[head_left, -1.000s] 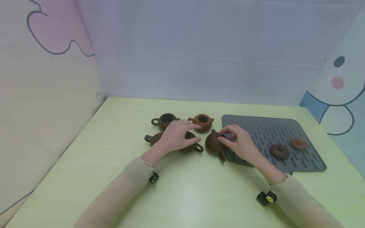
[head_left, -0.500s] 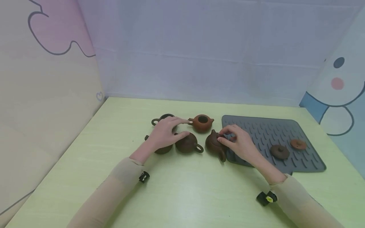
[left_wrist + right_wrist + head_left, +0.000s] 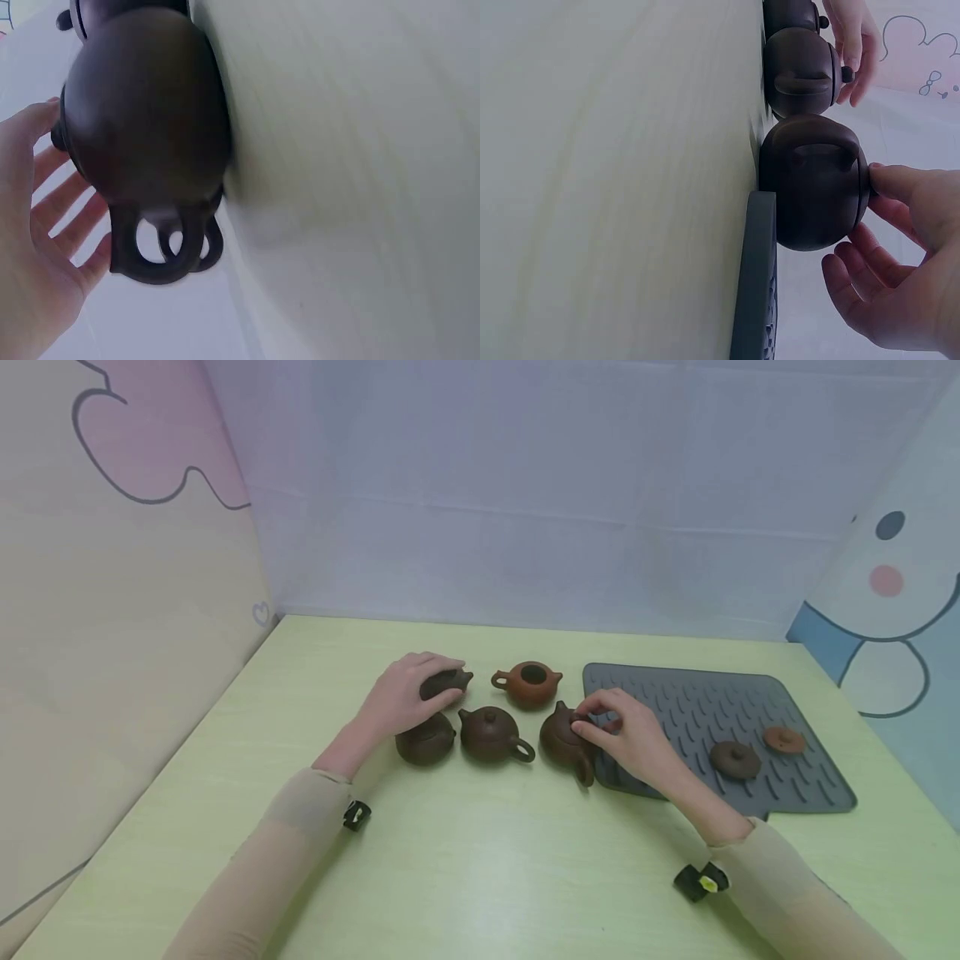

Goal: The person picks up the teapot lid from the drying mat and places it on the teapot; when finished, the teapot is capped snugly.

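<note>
I had the right hand point(image 3: 628, 735) pinching the teapot lid point(image 3: 864, 193) from above, thumb and finger clamped on its top; the lid sat on the dark brown right-hand teapot point(image 3: 561, 739), just beside the ribbed grey mat point(image 3: 663, 697). My left hand point(image 3: 399, 693) reached around the back-left teapot point(image 3: 445, 683), its thumb and fingers apart on either side; I couldn't tell whether they gripped it. Near that hand, I saw the lidded front-left teapot point(image 3: 424, 742) and, beside it, the lidded middle teapot point(image 3: 489, 740). Behind stood the reddish-brown teapot point(image 3: 531, 687), its mouth uncovered. A dark brown lid point(image 3: 736, 762) and a reddish-brown lid point(image 3: 784, 741) lay on the mat.
</note>
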`<state>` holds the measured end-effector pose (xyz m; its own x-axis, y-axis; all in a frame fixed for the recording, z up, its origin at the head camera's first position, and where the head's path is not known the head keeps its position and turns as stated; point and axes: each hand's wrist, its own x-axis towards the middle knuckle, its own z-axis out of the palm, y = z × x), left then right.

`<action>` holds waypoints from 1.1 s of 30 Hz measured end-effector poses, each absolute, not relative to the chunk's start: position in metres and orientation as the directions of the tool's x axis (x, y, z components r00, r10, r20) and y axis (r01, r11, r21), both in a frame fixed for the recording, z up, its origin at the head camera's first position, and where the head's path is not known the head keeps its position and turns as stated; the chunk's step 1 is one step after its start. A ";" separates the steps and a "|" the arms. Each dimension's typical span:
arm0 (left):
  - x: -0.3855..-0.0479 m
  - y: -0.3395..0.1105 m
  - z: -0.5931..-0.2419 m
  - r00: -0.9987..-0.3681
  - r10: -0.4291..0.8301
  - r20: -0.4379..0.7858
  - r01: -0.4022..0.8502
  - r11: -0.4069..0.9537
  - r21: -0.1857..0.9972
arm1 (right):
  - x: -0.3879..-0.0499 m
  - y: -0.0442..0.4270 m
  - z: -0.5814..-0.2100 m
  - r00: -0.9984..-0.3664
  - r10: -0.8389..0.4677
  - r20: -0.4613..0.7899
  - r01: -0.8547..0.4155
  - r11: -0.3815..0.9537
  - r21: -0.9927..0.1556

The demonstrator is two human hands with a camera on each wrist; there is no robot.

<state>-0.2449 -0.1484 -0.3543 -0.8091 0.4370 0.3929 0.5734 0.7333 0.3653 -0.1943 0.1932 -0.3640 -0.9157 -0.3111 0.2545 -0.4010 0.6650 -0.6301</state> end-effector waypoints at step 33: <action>-0.282 -0.195 -0.365 -0.877 0.462 0.129 0.475 0.798 0.372 | -0.196 0.192 -0.363 -0.923 -0.306 0.231 -0.381 0.664 -0.643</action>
<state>-0.2823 -0.1947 -0.3650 -0.8773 0.4622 0.1294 0.4751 0.7977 0.3715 -0.1958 0.1919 -0.3632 -0.9235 -0.3060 0.2314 -0.3812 0.6641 -0.6432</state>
